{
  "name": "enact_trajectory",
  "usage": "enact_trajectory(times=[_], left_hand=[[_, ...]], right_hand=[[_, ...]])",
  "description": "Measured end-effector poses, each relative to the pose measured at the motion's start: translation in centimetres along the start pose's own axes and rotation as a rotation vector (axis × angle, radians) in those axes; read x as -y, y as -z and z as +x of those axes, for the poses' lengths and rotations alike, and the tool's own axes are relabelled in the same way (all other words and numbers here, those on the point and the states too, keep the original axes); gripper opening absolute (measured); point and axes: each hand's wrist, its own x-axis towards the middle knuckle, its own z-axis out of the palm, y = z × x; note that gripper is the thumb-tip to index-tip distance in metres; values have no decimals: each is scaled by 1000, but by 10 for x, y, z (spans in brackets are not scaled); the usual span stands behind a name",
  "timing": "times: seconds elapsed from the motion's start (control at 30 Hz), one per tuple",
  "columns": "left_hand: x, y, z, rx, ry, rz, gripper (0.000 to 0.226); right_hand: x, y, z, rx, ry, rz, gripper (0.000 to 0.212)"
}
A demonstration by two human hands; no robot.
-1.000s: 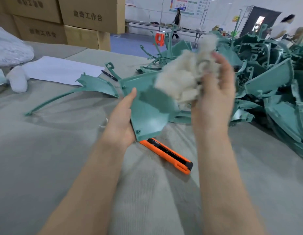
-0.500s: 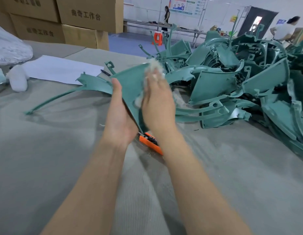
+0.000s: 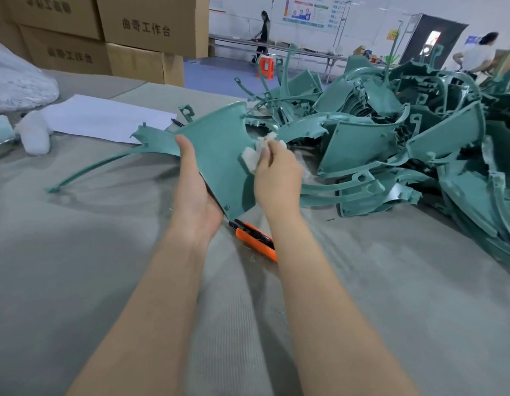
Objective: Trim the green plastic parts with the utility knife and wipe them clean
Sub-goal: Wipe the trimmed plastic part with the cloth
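Right hand (image 3: pixel 276 178) pinches a white cloth (image 3: pixel 249 158) on the right edge of the green part (image 3: pixel 216 150). Left hand (image 3: pixel 195 204) grips its left edge and holds it up, long way running near to far. I think the wipe should slide along that line.

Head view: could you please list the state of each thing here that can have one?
held green part: lifted off the table, tilted.
left hand: grips the held green part's left edge.
right hand: pinches the white wad against the held green part.
white wad: crumpled, pressed on the part's right edge.
utility knife: lying on the table, unheld; blade hard to tell.
pile of green parts: heaped on the table, right side.
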Motion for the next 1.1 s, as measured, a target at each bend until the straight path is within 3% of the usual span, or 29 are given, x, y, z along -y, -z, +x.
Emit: enact_trajectory(times=[0.13, 0.27, 0.4, 0.53, 0.63, 0.73, 0.83, 0.93, 1.03, 1.1], left_hand=[[-1, -5, -3, 45, -39, 96, 62], [2, -12, -7, 211, -41, 117, 54], [-8, -8, -8, 377, 88, 188, 47], [1, -2, -10, 390, 320, 461, 33], [18, -2, -10, 367, 245, 596, 26], [20, -3, -9, 349, 73, 734, 15], [15, 0, -4, 174, -56, 682, 16], [9, -2, 0, -26, -107, 497, 24], [10, -9, -3, -69, -140, 412, 30], [7, -10, -5, -63, -133, 365, 28]], right_hand=[[-3, 1, 4, 99, -181, 261, 38], [-15, 15, 15, -87, -327, 466, 33], [-39, 39, 17, -265, -181, 398, 49], [-48, 51, 11, -166, 84, 282, 43], [-38, 46, 9, -273, 125, 204, 46], [-34, 45, 10, -454, -19, 334, 39], [-45, 61, 19, -519, -356, 662, 25], [-49, 67, 13, -321, -388, 690, 23], [-36, 43, -1, 76, -105, 522, 10], [-32, 30, -3, 83, 18, 380, 7]])
